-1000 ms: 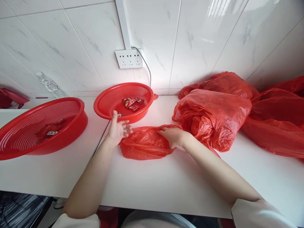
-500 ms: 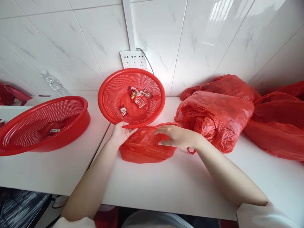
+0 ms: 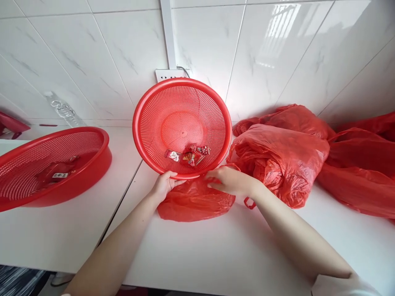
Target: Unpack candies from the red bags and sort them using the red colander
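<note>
A round red plastic basket is tipped up toward me above the table. Several small wrapped packets lie gathered at its near side. My left hand grips the basket's near rim from below, its thumb along the edge. Under that rim sits a thin red plastic bag, crumpled on the table. My right hand reaches over the bag's right side, close to the rim, with thumb and fingers bent but apart. Nothing shows between them.
To the left stands a second red basket with a few dark red packets inside. Stuffed red plastic bags crowd the right side. A clear bottle lies by the tiled wall, and a power strip is behind the raised basket.
The basket has risen and tipped further toward me, shifting slightly right. Its packets have slid to the near side. My right hand has come close under the rim.
</note>
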Tool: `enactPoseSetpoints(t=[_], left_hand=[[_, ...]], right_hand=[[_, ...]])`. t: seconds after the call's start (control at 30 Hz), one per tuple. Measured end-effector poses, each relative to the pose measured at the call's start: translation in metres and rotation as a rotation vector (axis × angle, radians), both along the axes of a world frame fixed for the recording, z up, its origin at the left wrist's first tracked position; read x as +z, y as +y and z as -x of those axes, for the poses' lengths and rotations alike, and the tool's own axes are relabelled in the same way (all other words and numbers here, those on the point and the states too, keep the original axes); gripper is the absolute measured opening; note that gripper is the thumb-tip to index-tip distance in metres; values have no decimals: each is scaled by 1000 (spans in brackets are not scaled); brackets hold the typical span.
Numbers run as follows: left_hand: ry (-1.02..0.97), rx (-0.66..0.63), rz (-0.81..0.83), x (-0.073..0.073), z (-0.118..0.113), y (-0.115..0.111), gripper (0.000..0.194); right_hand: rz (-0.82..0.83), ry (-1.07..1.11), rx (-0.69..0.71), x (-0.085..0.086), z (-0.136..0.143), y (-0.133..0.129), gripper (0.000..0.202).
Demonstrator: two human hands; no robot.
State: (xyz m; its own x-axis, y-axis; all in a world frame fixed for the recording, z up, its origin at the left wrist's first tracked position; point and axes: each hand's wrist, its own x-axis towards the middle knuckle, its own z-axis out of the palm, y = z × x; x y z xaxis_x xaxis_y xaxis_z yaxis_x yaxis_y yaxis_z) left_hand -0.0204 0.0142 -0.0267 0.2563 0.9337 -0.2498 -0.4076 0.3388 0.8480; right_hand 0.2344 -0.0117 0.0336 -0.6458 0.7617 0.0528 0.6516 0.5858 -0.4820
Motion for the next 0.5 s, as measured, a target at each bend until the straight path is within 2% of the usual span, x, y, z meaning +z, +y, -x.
enactPoseSetpoints(t=[0.1, 0.23, 0.27, 0.33, 0.43, 0.5], left_hand=[[19, -45, -47, 1, -5, -7, 27], [33, -79, -90, 8, -14, -18, 29], [30, -90, -109, 9, -17, -21, 30], [24, -106, -145, 10, -22, -27, 30], [58, -91, -178, 7, -28, -36, 27], [95, -106, -178, 3, -31, -41, 26]], right_hand=[[-87, 129, -47, 2, 4, 2, 17], [-215, 202, -341, -7, 6, 10, 12], [-174, 237, -427, -10, 6, 13, 14], [53, 351, -555, -15, 5, 18, 26], [477, 568, -572, -19, 7, 25, 39], [572, 674, -564, -23, 11, 27, 40]])
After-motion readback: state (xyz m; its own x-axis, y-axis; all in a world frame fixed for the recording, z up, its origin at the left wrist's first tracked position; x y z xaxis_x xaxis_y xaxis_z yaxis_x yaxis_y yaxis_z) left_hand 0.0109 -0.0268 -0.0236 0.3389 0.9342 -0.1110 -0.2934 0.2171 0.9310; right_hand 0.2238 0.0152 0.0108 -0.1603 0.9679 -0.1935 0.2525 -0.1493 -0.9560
